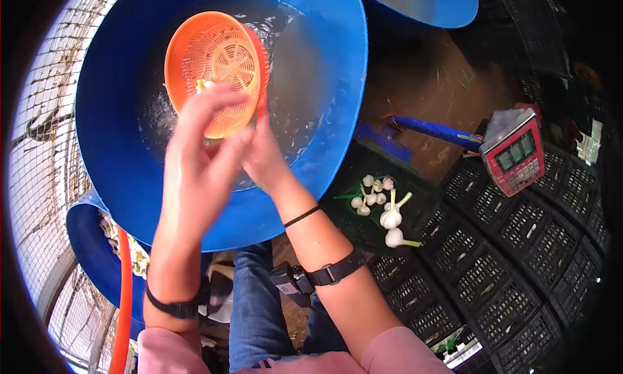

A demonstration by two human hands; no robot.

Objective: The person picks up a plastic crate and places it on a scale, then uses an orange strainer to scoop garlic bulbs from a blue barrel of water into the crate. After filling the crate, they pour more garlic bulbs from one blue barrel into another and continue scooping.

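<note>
An orange plastic colander (233, 59) is tilted over the water in a large blue tub (347, 108). My right hand (263, 153) grips its near right side, the fingers partly hidden behind it. In front of the colander's near edge, my left hand (198, 131) is smeared by motion, with thumb and fingers apart. A small white and yellow piece (204, 85) shows just beyond its fingers, inside the colander; whether they touch cannot be made out.
Several garlic bulbs (391, 217) lie on the right by black plastic crates (454, 251). A red digital scale (519, 150) stands farther right. At lower left, a smaller blue tub (87, 244) holds pale pieces, with an orange hose (123, 296) beside it.
</note>
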